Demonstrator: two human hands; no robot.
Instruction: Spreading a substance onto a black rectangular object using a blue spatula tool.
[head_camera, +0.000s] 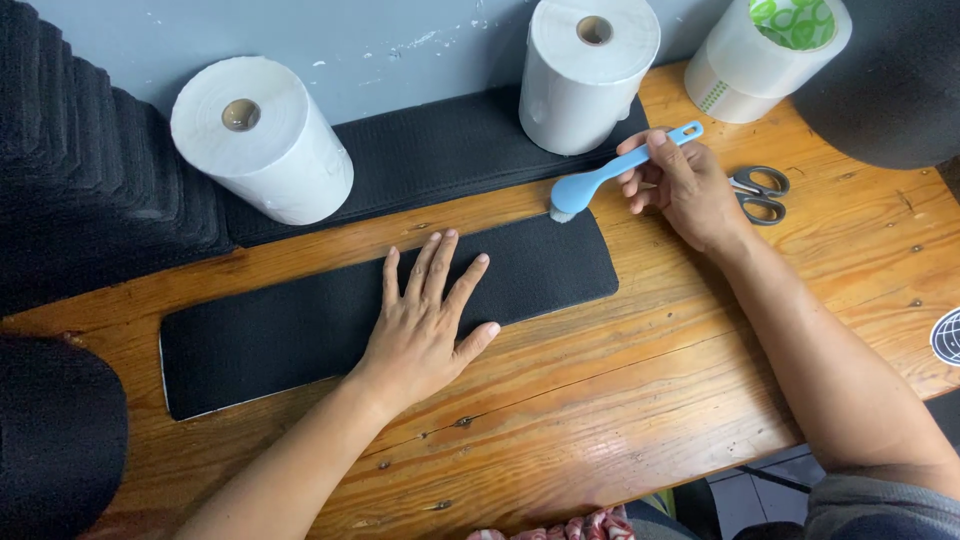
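A long black foam pad (280, 330) lies across the wooden table (640, 390). My left hand (430, 320) rests flat on its middle with the fingers spread. My right hand (685, 185) grips the handle of a light blue brush (600, 182), whose bristle head touches the pad's far right corner.
Two white paper rolls (262, 140) (587, 72) stand on a second black pad (440, 150) along the wall. A tape roll (765, 55) is at the back right, scissors (760, 192) beside my right hand. Stacked black pads (90, 170) fill the left.
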